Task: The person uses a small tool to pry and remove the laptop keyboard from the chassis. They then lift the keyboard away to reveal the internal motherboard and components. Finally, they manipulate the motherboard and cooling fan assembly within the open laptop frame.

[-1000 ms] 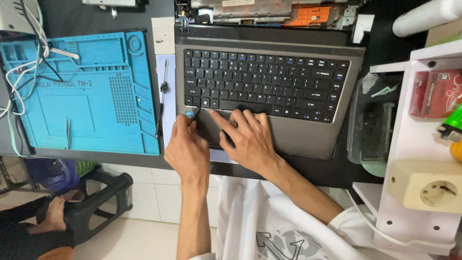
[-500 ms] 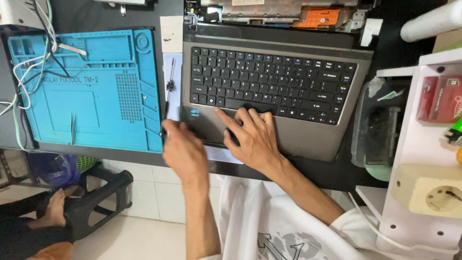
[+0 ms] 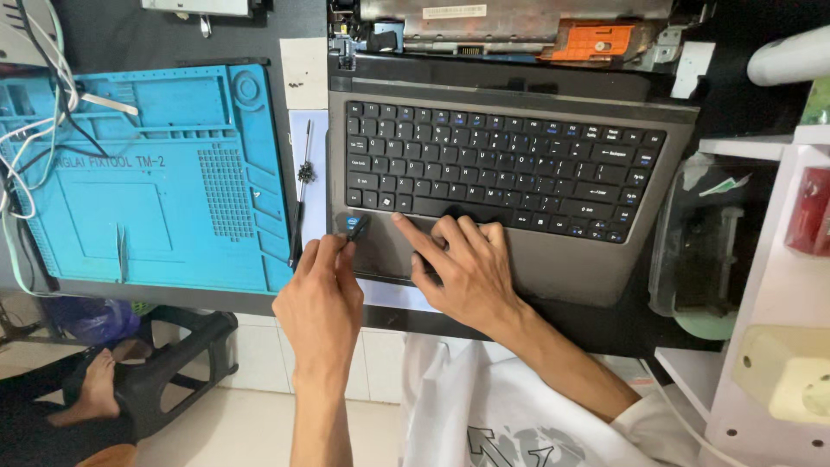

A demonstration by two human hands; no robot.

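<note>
A grey laptop base [image 3: 553, 259] with a black keyboard [image 3: 501, 169] lies on the dark bench. My left hand [image 3: 320, 303] pinches a small dark pick [image 3: 356, 227] at the laptop's front left corner, beside a blue sticker. My right hand [image 3: 458, 268] rests flat on the palm rest with fingers spread, fingertips near the keyboard's lower edge. The touchpad is mostly hidden beneath it.
A blue silicone work mat [image 3: 156, 182] lies to the left, with white cables [image 3: 26, 147] and tweezers [image 3: 121, 251] on it. A thin screwdriver [image 3: 303, 186] lies between mat and laptop. An opened device part with an orange piece [image 3: 605, 39] sits behind. White shelves [image 3: 778, 285] stand right.
My left hand has slid slightly left and back from the laptop's corner, now pinching the pick at the edge. The right hand stays on the palm rest. The view has shifted slightly.
</note>
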